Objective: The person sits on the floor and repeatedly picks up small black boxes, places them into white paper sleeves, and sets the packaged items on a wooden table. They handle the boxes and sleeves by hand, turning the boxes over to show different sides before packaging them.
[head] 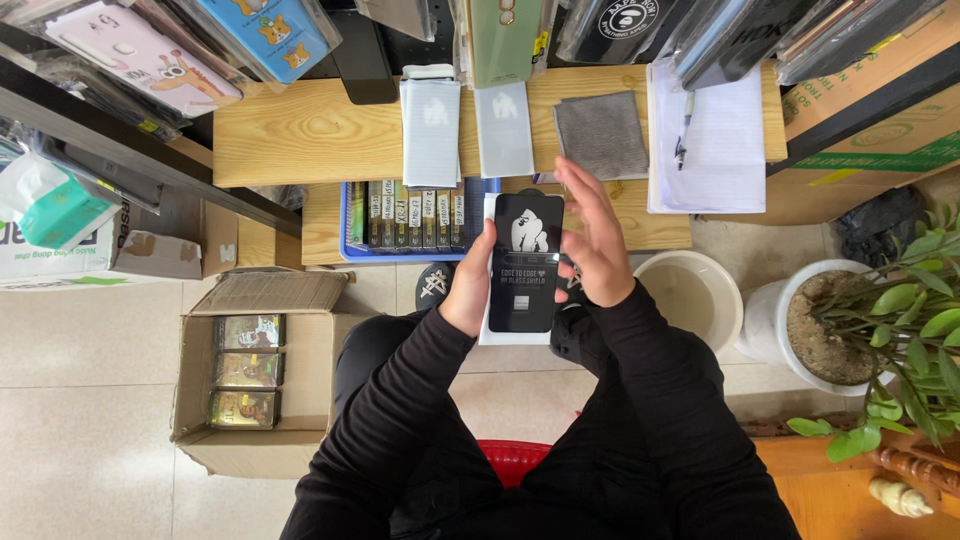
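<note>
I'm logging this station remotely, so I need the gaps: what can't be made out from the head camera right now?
- Back of the black flat package: faces away; the left hand covers its left edge.
- What the white sheet behind it is: mostly hidden by the package.
- Right hand palm side: turned from camera.
- Hanging phone cases: cut off by the top edge.
- Cardboard box contents: too small to identify.

Wooden bench [300,130] up top, carrying two pale flat sleeves [432,130], a grey cloth [600,133] and a paper pad [720,150] with a pen [684,130] on it. Blue tray [350,215] of upright packets below. Open cardboard box [250,440] on the left floor, white bucket [695,290] and potted plant [900,310] right.
</note>
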